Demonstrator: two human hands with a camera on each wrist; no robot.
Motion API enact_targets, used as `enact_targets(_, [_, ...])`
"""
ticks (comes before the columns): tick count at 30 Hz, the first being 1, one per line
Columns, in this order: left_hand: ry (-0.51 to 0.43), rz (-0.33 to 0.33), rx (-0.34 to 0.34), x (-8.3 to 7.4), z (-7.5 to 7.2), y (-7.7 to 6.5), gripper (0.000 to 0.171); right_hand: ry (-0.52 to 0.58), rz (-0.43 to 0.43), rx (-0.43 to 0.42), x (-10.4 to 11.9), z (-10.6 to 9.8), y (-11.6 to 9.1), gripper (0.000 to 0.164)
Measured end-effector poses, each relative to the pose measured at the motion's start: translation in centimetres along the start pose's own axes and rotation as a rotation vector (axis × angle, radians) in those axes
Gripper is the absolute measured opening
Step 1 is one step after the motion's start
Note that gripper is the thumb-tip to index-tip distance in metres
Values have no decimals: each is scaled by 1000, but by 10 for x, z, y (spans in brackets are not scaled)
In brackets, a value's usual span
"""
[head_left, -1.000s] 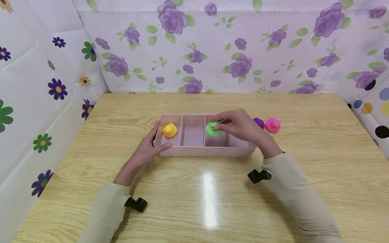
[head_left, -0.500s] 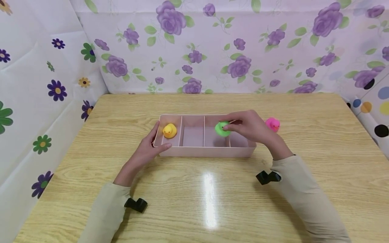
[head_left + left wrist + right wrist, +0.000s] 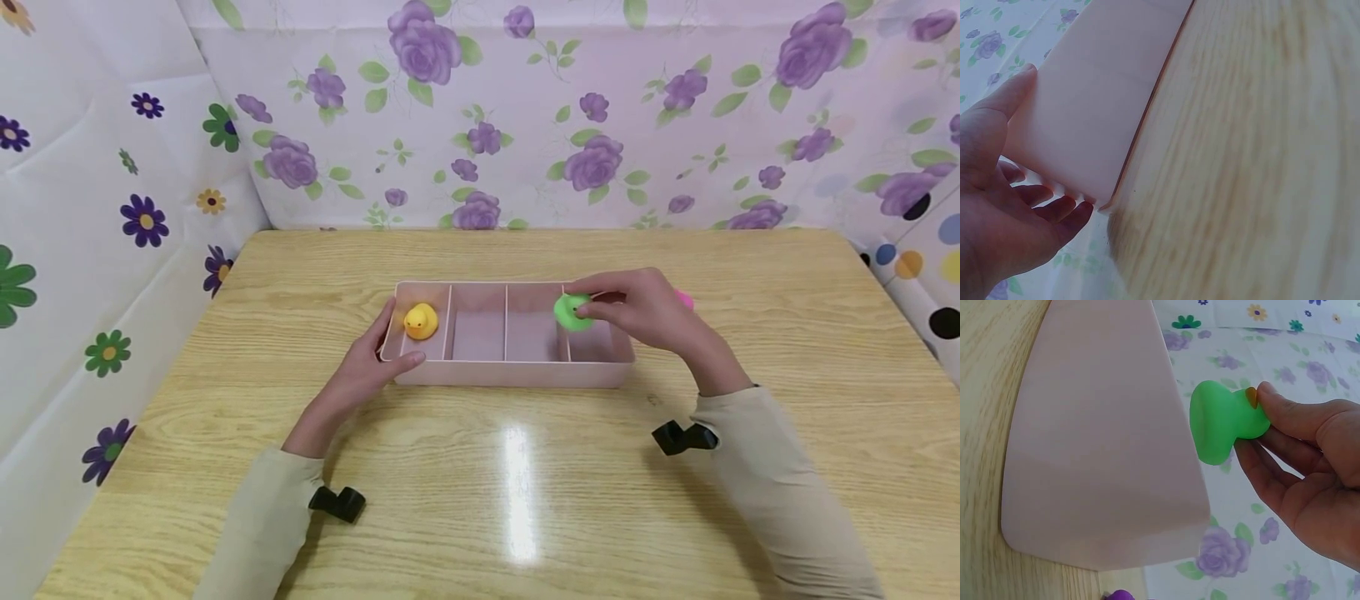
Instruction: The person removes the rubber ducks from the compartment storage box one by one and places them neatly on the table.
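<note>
A pale pink box [image 3: 517, 374] with several compartments in a row stands on the wooden table. My left hand [image 3: 358, 367] holds its left end, thumb at the front corner and fingers along the end wall [image 3: 1066, 169]. A yellow rubber duck [image 3: 422, 322] sits in the leftmost compartment. My right hand [image 3: 637, 310] pinches a green rubber duck [image 3: 572, 312] by the head between thumb and fingers. This duck [image 3: 1213, 422] is held above the box, over the divider by the rightmost compartment. The two middle compartments hold nothing.
A pink duck [image 3: 684, 298] lies to the right of the box, mostly hidden behind my right hand. Only the top of a purple duck [image 3: 1121, 595] shows in the right wrist view. Flowered sheets [image 3: 337, 108] line the back and sides.
My right hand has carried the green duck rightward, from over the third compartment to the divider beside the rightmost one. The left hand and the box have stayed put.
</note>
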State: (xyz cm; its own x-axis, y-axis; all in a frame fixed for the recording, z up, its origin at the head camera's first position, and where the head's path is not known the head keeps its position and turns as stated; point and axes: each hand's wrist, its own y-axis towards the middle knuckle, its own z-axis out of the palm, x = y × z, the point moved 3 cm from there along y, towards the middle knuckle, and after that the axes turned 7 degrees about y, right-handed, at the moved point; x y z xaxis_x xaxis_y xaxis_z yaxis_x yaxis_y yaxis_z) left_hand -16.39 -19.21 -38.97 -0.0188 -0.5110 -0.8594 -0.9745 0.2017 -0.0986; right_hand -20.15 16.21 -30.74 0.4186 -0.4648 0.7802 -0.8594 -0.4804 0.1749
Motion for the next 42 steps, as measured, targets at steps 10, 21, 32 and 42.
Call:
enact_targets(10, [0, 4, 2, -1, 0, 0, 94, -38, 30, -1, -3, -14, -9, 29])
enact_targets(21, [-8, 9, 2, 0, 1, 0, 94, 4, 142, -2, -14, -25, -16, 30])
enact_targets(32, [-16, 6, 3, 0, 0, 0, 94, -49, 191, -13, -24, -39, -21, 34])
enact_targets(42, [-13, -1, 5, 0, 0, 0, 94, -143, 161, -66, -28, -51, -25, 32])
